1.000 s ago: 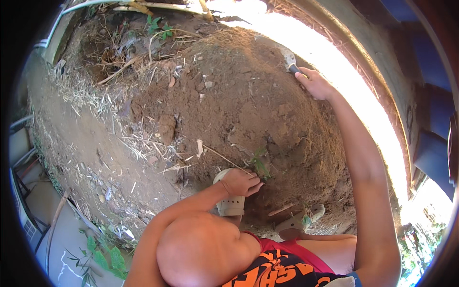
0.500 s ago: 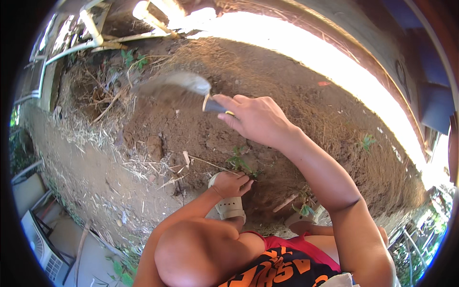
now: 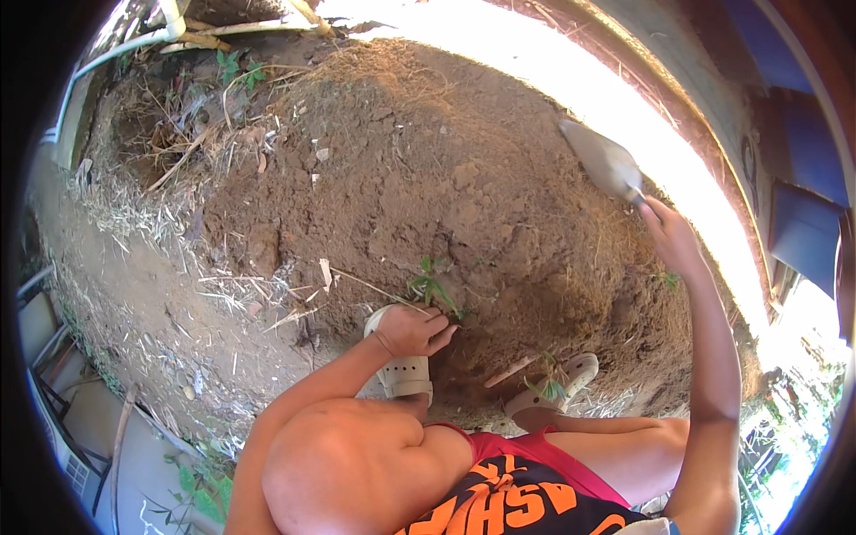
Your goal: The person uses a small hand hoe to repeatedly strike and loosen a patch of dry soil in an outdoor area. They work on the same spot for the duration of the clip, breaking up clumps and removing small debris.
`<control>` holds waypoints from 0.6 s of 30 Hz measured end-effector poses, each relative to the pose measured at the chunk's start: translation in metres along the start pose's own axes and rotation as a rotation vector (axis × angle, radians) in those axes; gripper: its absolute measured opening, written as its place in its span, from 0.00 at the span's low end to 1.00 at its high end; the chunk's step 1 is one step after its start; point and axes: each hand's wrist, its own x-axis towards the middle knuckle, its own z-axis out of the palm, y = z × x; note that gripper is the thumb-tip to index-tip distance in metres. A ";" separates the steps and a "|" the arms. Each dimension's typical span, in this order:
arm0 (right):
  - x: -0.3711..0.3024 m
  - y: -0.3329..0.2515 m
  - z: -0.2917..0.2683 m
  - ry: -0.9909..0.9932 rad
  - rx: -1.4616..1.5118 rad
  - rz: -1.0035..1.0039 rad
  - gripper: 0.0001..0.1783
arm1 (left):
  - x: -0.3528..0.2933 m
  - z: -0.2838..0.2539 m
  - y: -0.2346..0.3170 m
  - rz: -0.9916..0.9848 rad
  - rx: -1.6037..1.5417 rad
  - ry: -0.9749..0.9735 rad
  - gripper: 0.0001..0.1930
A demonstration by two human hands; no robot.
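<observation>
My right hand [image 3: 673,236] is closed round the handle of a trowel [image 3: 604,163] at the right. The metal blade points up and left, over the soil near the bright sunlit strip. My left hand [image 3: 415,332] rests low in front of me, its fingers curled downward beside my left clog [image 3: 406,374]. Whatever may be under those fingers is hidden. Just above it a small green plant [image 3: 431,283] grows from the brown soil [image 3: 383,192].
My right clog [image 3: 575,374] stands by another small plant [image 3: 548,389] and a pale stick [image 3: 511,370]. Dry straw [image 3: 178,160] lies at the left, below a white pipe [image 3: 125,55]. A blue panel [image 3: 807,234] stands at the far right.
My right hand has swung the trowel from the middle of the soil out to the right. The left hand stays beside the clog. The whole view has shifted slightly.
</observation>
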 end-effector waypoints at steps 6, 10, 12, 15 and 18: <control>0.094 -0.074 0.046 0.010 0.048 -0.078 0.31 | 0.010 0.002 0.000 0.011 0.032 -0.054 0.18; 0.088 -0.056 0.063 0.132 -0.088 -0.173 0.30 | 0.005 0.006 0.000 0.035 0.038 -0.068 0.17; 0.095 -0.040 0.075 0.217 -0.173 -0.227 0.29 | 0.013 0.000 0.002 0.045 0.067 -0.065 0.17; 0.098 -0.036 0.086 0.284 -0.269 -0.247 0.29 | 0.013 0.004 0.002 0.059 0.040 -0.027 0.18; 0.107 -0.044 0.093 0.297 -0.338 -0.252 0.28 | 0.012 0.003 0.004 0.059 0.054 0.007 0.19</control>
